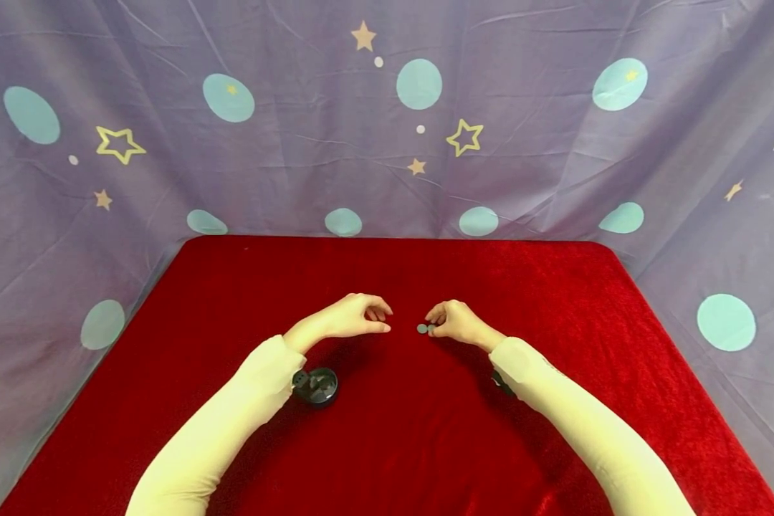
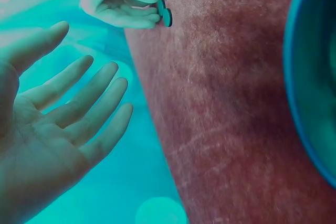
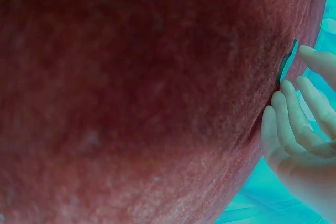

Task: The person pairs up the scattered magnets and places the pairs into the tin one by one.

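Observation:
Two small grey-green round discs (image 1: 422, 329) lie edge to edge at the fingertips of my right hand (image 1: 458, 322). The left wrist view shows the thumb and fingers of that hand pinching the nearer disc (image 2: 161, 7), while the other disc (image 2: 167, 18) sticks out past them. Seen from the right wrist, the discs (image 3: 287, 62) appear almost edge-on. My left hand (image 1: 355, 316) hovers to the left, palm facing the right hand, its fingers loosely spread with nothing in them. Below the left wrist stands a round black dish (image 1: 320, 388); what it holds is unclear.
Red velvety cloth (image 1: 387, 444) covers the table. A purple curtain (image 1: 309, 165) with stars and dots surrounds its back and sides. In the left wrist view the rim of a round container (image 2: 294, 82) shows large at the right edge.

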The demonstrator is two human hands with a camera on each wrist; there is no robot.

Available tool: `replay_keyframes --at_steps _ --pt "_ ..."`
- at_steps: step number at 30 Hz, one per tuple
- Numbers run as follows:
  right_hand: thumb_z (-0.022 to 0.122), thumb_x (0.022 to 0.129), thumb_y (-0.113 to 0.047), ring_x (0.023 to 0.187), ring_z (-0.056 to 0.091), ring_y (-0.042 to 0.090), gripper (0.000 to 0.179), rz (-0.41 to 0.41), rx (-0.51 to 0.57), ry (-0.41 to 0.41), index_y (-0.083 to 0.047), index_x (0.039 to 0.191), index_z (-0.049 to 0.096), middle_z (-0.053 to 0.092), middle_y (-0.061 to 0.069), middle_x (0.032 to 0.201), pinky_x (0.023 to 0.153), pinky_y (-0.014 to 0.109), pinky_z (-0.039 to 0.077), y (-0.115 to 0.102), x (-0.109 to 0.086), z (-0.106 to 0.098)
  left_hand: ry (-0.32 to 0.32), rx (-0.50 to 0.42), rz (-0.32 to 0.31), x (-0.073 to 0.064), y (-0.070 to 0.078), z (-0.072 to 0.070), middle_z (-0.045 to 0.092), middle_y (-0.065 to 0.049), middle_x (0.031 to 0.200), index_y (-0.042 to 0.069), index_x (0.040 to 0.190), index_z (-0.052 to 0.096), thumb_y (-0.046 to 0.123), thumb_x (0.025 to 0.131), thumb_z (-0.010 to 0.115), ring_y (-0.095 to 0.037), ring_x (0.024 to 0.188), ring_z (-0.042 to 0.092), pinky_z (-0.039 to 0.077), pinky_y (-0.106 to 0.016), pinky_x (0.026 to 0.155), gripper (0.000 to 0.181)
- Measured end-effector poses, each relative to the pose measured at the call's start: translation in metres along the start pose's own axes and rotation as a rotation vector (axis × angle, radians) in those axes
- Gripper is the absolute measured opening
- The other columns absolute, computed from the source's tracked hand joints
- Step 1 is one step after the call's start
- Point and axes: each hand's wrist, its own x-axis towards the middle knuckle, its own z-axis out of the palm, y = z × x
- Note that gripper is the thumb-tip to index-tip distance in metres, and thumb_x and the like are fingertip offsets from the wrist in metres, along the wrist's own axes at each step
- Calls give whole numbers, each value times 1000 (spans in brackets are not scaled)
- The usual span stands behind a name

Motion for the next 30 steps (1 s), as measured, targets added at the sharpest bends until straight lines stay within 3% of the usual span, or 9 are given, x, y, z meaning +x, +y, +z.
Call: replay_keyframes --at_steps 10,21,30 --pt "72 66 -3 77 60 21 26 8 -8 2 4 91 66 67 11 83 68 27 49 -1 4 5 80 -17 41 -44 1 -5 62 -9 95 2 103 60 19 81 64 -25 89 57 48 -38 76 28" --pt "74 65 -5 74 54 16 25 -19 -54 -5 1 89 68 59 6 80 66 23 45 0 7 10 160 -46 1 -88 -5 -1 60 -8 101 4 105 59 23 81 64 -27 93 56 46 -39 81 30" --pt "73 68 -5 73 55 16 21 -58 -49 -6 0 88 70 59 6 80 65 22 46 1 8 11 222 -41 -53 -113 -9 8 59 -4 105 8 107 59 27 80 65 -23 98 54 44 -42 84 33"
